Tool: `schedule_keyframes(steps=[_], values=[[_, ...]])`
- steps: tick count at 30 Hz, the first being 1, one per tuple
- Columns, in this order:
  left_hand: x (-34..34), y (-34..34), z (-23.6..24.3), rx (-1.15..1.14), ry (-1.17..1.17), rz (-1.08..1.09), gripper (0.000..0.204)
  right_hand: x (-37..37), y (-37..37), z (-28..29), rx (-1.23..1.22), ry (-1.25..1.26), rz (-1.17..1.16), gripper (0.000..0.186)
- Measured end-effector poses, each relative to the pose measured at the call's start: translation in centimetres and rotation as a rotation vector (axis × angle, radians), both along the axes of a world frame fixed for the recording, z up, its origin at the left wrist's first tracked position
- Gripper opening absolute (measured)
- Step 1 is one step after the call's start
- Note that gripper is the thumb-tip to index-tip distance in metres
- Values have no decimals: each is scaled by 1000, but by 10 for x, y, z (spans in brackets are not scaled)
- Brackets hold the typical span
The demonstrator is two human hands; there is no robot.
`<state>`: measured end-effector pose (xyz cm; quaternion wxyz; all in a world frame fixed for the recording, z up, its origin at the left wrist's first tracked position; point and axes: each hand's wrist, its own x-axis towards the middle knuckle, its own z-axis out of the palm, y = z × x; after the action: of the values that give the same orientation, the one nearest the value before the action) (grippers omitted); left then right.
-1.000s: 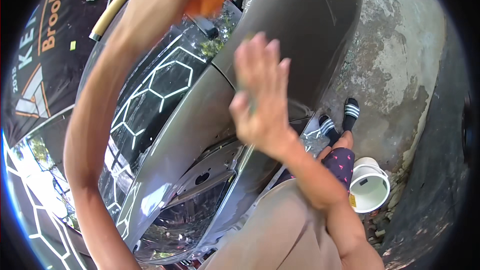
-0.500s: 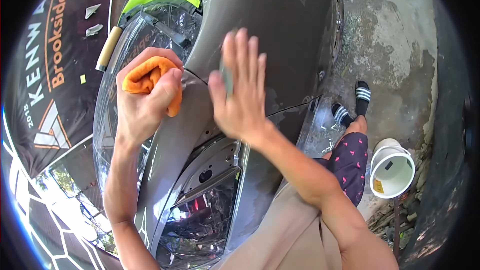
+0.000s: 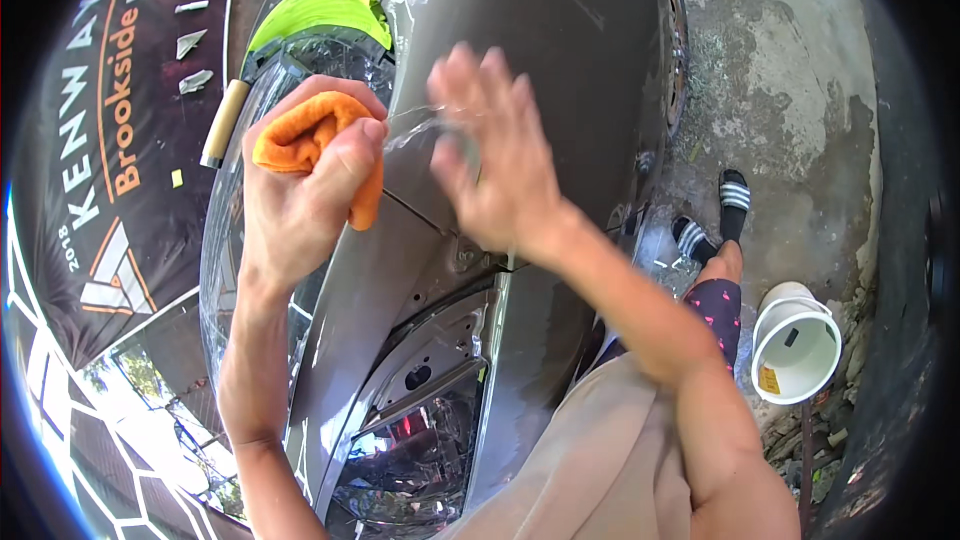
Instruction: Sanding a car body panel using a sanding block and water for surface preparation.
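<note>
My left hand (image 3: 285,230) is closed around a folded orange cloth (image 3: 290,145), held above the windshield side of a grey-brown car. Thin streaks of water run from near the cloth toward my right hand (image 3: 505,170). That hand is spread over the car's body panel (image 3: 590,50), its fingers stretched and blurred. A flat grey-green piece (image 3: 468,152) shows between its thumb and palm; most of it is hidden, so its kind is unclear. Whether it touches the panel I cannot tell.
Below my hands, bare door-frame metal (image 3: 420,376) borders a plastic-covered interior (image 3: 410,480). Lime-green sheeting (image 3: 325,10) and a tan roll (image 3: 224,125) lie by the windshield. A white bucket (image 3: 833,355) stands on the floor near my sandals (image 3: 734,195). A dark banner (image 3: 170,0) is at left.
Water streaks now show between the cloth and my right hand. My right hand has shifted slightly across the panel, and the left hand still grips the cloth. The whole view has moved a little.
</note>
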<state>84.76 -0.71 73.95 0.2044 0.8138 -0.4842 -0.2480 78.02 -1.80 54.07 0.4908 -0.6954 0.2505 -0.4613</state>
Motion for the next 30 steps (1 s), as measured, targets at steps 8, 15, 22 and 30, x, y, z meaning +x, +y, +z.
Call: schedule_keyframes(steps=[8, 15, 22, 30], values=[[16, -11, 16, 12, 26, 68, 23, 8, -43, -8, -305, -64, 118, 55], [21, -18, 5, -164, 125, 104, 9, 2, -31, 4, -384, 6, 228, 51], [28, -24, -5, -129, 79, 97, 9, 5, -59, -8, -352, 15, 260, 51], [50, -36, -21, -213, 96, 97, 9, 32, -119, 3, -539, 143, 184, 49]])
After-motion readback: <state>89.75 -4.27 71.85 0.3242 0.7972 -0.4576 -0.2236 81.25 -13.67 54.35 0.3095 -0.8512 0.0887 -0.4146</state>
